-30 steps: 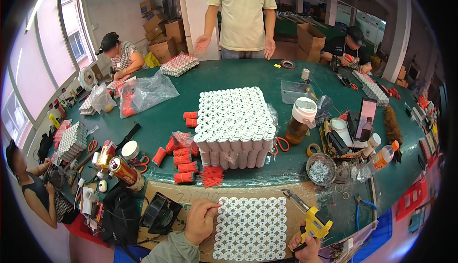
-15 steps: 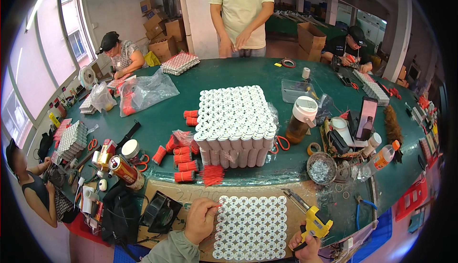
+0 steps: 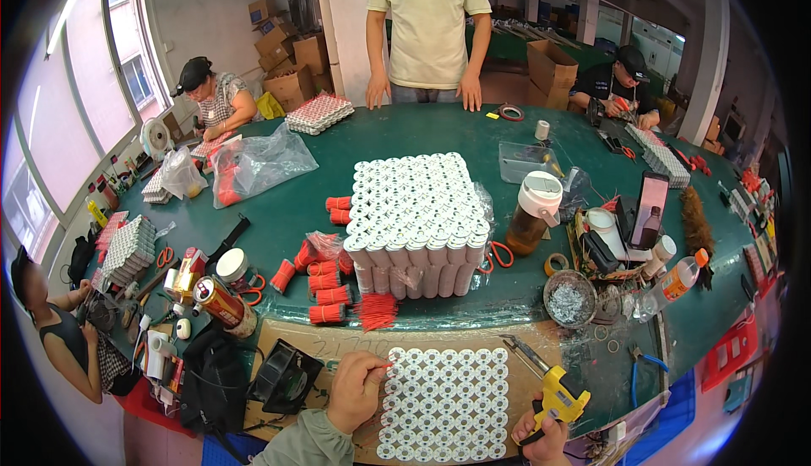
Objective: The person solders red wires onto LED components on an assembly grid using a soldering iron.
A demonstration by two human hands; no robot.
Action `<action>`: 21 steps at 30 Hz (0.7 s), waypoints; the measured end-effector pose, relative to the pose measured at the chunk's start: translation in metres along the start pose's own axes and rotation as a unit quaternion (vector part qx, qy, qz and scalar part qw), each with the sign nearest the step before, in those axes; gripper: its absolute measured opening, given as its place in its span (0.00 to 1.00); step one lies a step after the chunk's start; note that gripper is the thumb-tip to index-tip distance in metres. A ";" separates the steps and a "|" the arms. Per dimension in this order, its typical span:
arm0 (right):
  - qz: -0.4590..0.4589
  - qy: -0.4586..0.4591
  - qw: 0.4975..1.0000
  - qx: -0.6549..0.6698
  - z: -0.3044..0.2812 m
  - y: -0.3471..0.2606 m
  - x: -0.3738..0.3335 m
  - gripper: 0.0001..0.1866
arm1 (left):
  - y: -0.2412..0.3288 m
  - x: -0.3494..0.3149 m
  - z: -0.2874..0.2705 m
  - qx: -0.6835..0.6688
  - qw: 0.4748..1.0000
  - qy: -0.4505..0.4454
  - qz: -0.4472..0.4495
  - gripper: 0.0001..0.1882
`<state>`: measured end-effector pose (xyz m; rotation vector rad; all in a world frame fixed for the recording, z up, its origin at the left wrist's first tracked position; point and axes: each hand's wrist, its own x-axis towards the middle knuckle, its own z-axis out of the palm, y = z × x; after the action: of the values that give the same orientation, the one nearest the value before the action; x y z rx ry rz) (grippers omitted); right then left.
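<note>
In front of me lies a flat array of round white discs (image 3: pixel 446 407), set in rows. My left hand (image 3: pixel 355 392) is closed in a pinch at its far left corner, on the tip of a thin red wire (image 3: pixel 388 365). Most of that wire is hidden by the fingers. My right hand (image 3: pixel 545 441) grips the black handle of a yellow soldering gun (image 3: pixel 561 394) beside the array's right edge. The gun's metal tip points far and left, near the far right corner and apart from the discs. Brown cardboard (image 3: pixel 532 343) lies underneath.
Beyond stands a tall block of white-topped cylinders (image 3: pixel 414 204), with bundles of red wires (image 3: pixel 328 293) on its left. A small black fan (image 3: pixel 285 375) sits left of my hand. A metal bowl (image 3: pixel 569 299), blue pliers (image 3: pixel 644 373) and a jug (image 3: pixel 534 212) are right. Co-workers surround the table.
The person standing across the table has parted their hands and lowered them to the table edge. My own hands, the wire and the soldering gun look unmoved.
</note>
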<state>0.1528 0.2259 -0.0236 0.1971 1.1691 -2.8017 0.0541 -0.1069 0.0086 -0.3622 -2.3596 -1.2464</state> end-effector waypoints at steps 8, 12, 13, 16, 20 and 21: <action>-0.009 0.008 1.000 -0.012 0.001 0.001 0.000 0.17 | 0.000 0.000 0.000 -0.001 1.000 -0.002 -0.005 0.03; -0.021 -0.005 1.000 -0.019 0.005 0.000 -0.001 0.17 | 0.001 0.000 -0.001 0.002 1.000 0.000 0.000 0.03; -0.020 -0.005 1.000 -0.019 0.005 -0.001 -0.001 0.17 | 0.001 0.000 -0.001 0.001 1.000 0.000 -0.002 0.03; -0.017 -0.006 1.000 -0.022 0.007 -0.002 -0.001 0.16 | 0.002 0.000 -0.001 0.001 1.000 -0.001 -0.005 0.03; -0.018 -0.007 0.999 -0.027 0.007 -0.003 -0.001 0.16 | 0.002 0.000 -0.001 0.001 1.000 0.001 -0.009 0.04; -0.018 -0.012 0.999 -0.028 0.007 -0.003 -0.001 0.16 | 0.002 0.000 -0.001 0.004 1.000 0.002 -0.006 0.04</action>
<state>0.1525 0.2228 -0.0170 0.1396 1.2557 -2.7890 0.0556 -0.1067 0.0111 -0.3432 -2.3658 -1.2406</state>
